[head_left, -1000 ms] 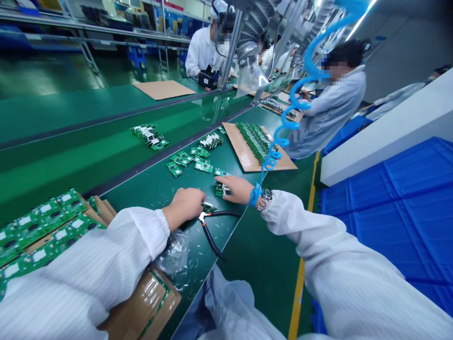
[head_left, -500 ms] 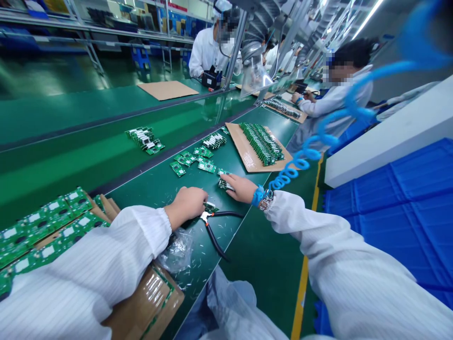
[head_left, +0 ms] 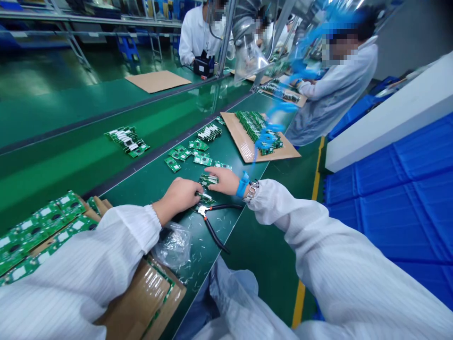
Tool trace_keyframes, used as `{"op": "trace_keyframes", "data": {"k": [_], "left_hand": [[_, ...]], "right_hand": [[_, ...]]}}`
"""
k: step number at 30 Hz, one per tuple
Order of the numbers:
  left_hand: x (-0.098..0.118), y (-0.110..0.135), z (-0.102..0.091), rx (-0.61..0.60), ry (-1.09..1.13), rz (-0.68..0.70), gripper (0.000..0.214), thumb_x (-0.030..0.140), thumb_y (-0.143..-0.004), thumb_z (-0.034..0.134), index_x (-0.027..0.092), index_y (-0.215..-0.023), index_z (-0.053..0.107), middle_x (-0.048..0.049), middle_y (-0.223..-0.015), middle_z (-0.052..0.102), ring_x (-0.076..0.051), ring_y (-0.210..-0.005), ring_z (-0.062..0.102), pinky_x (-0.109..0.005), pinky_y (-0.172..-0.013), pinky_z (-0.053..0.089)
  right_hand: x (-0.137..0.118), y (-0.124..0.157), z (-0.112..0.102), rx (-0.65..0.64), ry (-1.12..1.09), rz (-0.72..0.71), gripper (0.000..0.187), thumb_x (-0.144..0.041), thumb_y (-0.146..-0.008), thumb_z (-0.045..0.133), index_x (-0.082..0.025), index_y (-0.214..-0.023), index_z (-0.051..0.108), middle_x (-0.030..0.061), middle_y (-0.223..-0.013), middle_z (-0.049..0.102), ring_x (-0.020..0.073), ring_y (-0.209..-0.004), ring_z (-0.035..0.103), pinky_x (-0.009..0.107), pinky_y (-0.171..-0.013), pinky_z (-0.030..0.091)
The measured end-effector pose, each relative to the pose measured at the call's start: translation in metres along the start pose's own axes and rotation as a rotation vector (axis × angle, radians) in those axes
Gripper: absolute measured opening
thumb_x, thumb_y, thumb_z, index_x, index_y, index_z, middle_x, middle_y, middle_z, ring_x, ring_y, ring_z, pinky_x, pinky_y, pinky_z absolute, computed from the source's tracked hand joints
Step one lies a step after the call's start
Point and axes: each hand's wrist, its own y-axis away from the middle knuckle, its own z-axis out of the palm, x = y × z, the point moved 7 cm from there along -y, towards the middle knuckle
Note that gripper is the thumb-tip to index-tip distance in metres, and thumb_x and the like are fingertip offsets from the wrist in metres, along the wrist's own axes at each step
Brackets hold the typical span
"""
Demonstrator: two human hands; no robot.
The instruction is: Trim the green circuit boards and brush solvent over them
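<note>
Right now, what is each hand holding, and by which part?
The left hand pinches a small circuit board by its near edge. The right hand only rests on a stack of boards.

Small green circuit board (head_left: 205,198) lies flat on the green mat, its near edge pinched by the left hand (head_left: 179,194). Short stack of boards (head_left: 208,179), same green, sits just beyond it, under flat right hand (head_left: 224,181) fingertips
</note>
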Motion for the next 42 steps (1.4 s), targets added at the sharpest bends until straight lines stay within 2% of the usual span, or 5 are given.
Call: {"op": "trace_keyframes", "data": {"k": [17,24,31,38,42], "left_hand": [[-0.013,-0.004,-0.004,0.126,-0.14,-0.177,0.025,0.041,-0.085,0.056,0.019,-0.09,0.065,-0.005,-0.098,0.064,-0.022,-0.099,0.056,-0.044,-0.089,0.042],[-0.011,-0.003,-0.006,0.193,-0.229,-0.226,0.025,0.04,-0.083,0.058,0.017,-0.088,0.063,-0.0051,-0.097,0.062,-0.023,-0.098,0.055,-0.045,-0.088,0.04],[-0.011,0.007,-0.014,0.168,-0.245,-0.156,0.022,0.035,-0.082,0.06,0.019,-0.097,0.064,-0.0036,-0.103,0.063,-0.023,-0.101,0.055,-0.047,-0.092,0.037],[-0.042,0.025,-0.03,0.031,-0.27,-0.267,0.027,0.04,-0.085,0.058,0.017,-0.098,0.063,-0.0052,-0.102,0.064,-0.023,-0.101,0.057,-0.049,-0.095,0.038],[-0.091,0.045,-0.045,-0.052,-0.279,-0.423,0.028,0.041,-0.086,0.057,0.016,-0.098,0.063,-0.0051,-0.099,0.065,-0.021,-0.095,0.06,-0.045,-0.089,0.045]], "right_hand": [[-0.013,-0.006,0.009,-0.031,-0.077,-0.086,0.041,-0.027,-0.081,0.058,-0.014,-0.12,0.058,0.0088,-0.119,0.063,0.0203,-0.109,0.058,0.033,-0.095,0.042],[-0.021,-0.001,0.015,-0.076,-0.041,-0.125,0.078,-0.036,-0.062,0.076,-0.011,-0.13,0.047,0.013,-0.122,0.058,0.0262,-0.113,0.053,0.039,-0.097,0.042],[-0.029,0.001,0.017,-0.053,0.016,-0.091,0.069,-0.021,-0.069,0.067,-0.013,-0.133,0.042,0.0127,-0.125,0.053,0.0242,-0.115,0.05,0.038,-0.098,0.04],[-0.028,0.004,0.018,-0.093,0.094,-0.035,0.076,-0.026,-0.072,0.066,-0.013,-0.139,0.034,0.0136,-0.119,0.053,0.0247,-0.107,0.054,0.037,-0.089,0.045],[-0.033,0.008,0.016,-0.109,0.141,-0.034,0.071,-0.025,-0.075,0.062,-0.013,-0.139,0.034,0.0127,-0.118,0.053,0.0233,-0.105,0.055,0.034,-0.089,0.044]]}}
